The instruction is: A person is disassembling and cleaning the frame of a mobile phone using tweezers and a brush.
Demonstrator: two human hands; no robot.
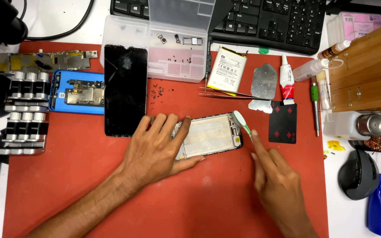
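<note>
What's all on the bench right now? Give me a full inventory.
Phone frame: one, black with pale middle, mat centre.
Brush: one, green and white, at the frame's right end.
Screen panel: one, black, left of frame.
Blue phone shell: one, far left.
Battery: one, white and yellow, top centre.
Tweezers: one, silver, below battery.
Playing card: one, black, right.
Parts tray: one, clear, top.
Red mat: one.
Left hand: on the frame.
Right hand: holding the brush.

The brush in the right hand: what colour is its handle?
Green and white brush; the head view shows it best.
</note>
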